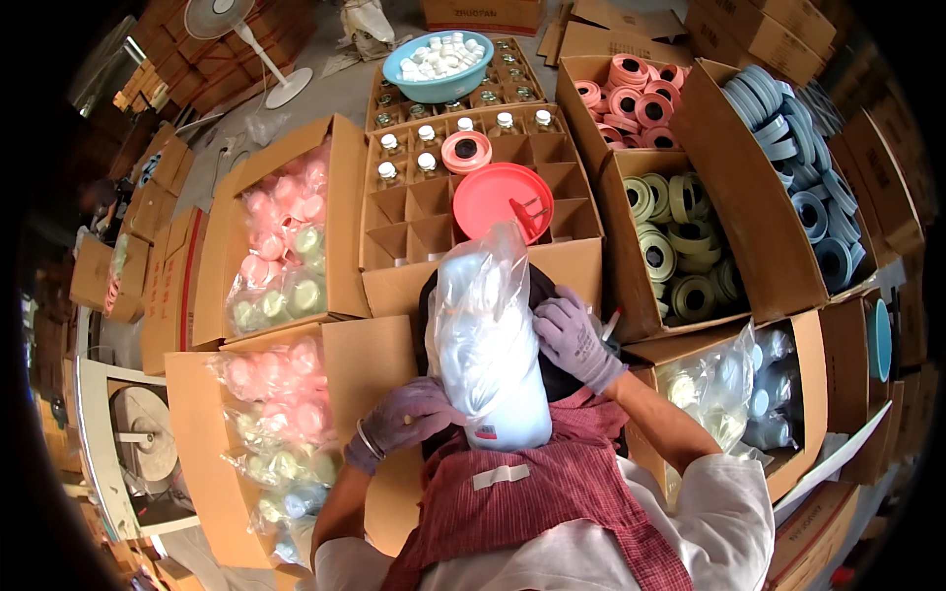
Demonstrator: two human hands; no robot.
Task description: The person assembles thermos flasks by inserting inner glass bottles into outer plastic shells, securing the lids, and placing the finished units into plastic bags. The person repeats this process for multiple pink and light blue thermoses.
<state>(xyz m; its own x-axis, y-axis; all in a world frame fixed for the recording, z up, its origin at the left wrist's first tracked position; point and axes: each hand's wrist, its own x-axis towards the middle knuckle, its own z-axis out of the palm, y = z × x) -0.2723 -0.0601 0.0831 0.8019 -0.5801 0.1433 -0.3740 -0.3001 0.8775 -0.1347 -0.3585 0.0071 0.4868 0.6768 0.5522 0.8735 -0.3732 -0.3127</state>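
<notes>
A clear plastic bag wraps a light blue, smooth-sided plastic piece, which lies lengthwise on my lap over a red checked apron. My left hand, in a pale purple glove, is closed at the bag's lower left edge, its fingertips partly hidden. On the other side, my right hand, gloved alike, has bent fingers pinching the bag's right edge. Just ahead stands a divided carton with white-capped glass bottles, a pink ring-shaped lid and a red round dish on top.
Cartons of bagged pink and green plastic pieces stand at left. On the right are cartons of pink, green and blue ring lids. A blue basin of white caps sits at the back, near a white fan.
</notes>
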